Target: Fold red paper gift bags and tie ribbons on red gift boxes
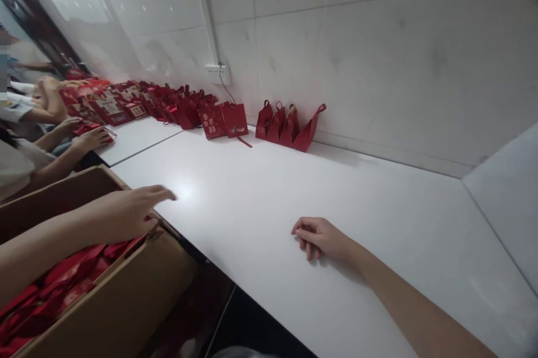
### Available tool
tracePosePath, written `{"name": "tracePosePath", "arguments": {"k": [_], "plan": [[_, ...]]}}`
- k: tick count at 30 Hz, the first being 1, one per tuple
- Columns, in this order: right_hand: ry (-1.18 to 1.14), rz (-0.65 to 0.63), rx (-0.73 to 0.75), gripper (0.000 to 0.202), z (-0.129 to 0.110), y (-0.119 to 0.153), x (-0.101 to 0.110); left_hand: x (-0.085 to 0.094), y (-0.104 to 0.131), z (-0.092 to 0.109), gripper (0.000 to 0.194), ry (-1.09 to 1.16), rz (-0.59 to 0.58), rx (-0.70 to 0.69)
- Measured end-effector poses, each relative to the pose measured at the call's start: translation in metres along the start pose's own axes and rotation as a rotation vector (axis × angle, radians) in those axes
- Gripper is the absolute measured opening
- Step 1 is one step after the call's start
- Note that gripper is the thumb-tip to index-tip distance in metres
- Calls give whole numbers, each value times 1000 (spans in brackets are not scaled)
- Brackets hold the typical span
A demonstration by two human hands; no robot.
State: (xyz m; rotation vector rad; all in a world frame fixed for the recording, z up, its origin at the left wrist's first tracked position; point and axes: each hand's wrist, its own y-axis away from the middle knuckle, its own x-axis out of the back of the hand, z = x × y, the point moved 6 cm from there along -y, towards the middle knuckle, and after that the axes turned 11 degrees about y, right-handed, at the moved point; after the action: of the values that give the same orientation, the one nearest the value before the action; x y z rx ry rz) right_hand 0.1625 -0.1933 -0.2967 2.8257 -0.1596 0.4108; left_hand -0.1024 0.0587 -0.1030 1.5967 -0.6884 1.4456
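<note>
My left hand (140, 207) reaches over the corner of a cardboard box (155, 285), its fingers stretched toward the white table and nothing visible in them. Inside the box lie many folded red gift bags (71, 279). Low over the tabletop, or resting on it, is my right hand (317, 236); its fingers are loosely curled and apart, with no object between them. Beyond both hands, a short row of red gift bags (288, 127) with loop handles stands against the wall. Two flat-looking red bags (222, 121) lean to the left of that row, a ribbon in front.
A long line of red bags (147, 101) continues along the wall on the left. Several people work there, and a co-worker's hand (94, 138) touches a red bag. A power strip (218, 74) with a cord is on the tiled wall. A panel (508, 195) bounds the table's right end.
</note>
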Motion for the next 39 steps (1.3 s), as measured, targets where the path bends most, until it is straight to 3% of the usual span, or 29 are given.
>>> {"name": "tracePosePath", "arguments": {"k": [2,5,7,10,13,15,17,20,23,26,32,35,37,39], "plan": [[0,7,7,31,0,-1,1,2,-37,43,42,-27,-110,-227],[-17,6,18,27,1,-3,2,20,-97,105,47,-33,-118,-378],[-26,0,14,26,1,-4,3,31,-140,142,49,-25,-81,-459],[-38,-12,5,23,-1,-5,5,38,-208,187,49,52,77,-544],[-55,-22,8,21,-3,-6,6,24,-282,213,53,343,146,-469],[-72,-30,15,19,-2,-8,7,13,-324,227,57,420,188,-420],[-90,-40,24,18,0,-11,8,8,-358,240,58,490,259,-390],[-106,-57,43,16,1,-14,9,10,-390,251,57,586,379,-374],[-127,-83,43,14,0,-14,10,12,-401,254,52,666,453,-382],[-130,-92,24,15,-2,-13,11,10,-394,251,50,728,495,-416],[-3,-92,22,19,-17,-6,16,17,-333,240,47,736,431,-570],[348,-85,168,19,-61,16,28,28,-289,234,33,663,313,-618],[603,-60,291,22,-102,43,37,27,-259,239,35,517,130,-665],[689,-8,343,28,-140,73,49,28,-231,243,37,443,54,-662]]}}
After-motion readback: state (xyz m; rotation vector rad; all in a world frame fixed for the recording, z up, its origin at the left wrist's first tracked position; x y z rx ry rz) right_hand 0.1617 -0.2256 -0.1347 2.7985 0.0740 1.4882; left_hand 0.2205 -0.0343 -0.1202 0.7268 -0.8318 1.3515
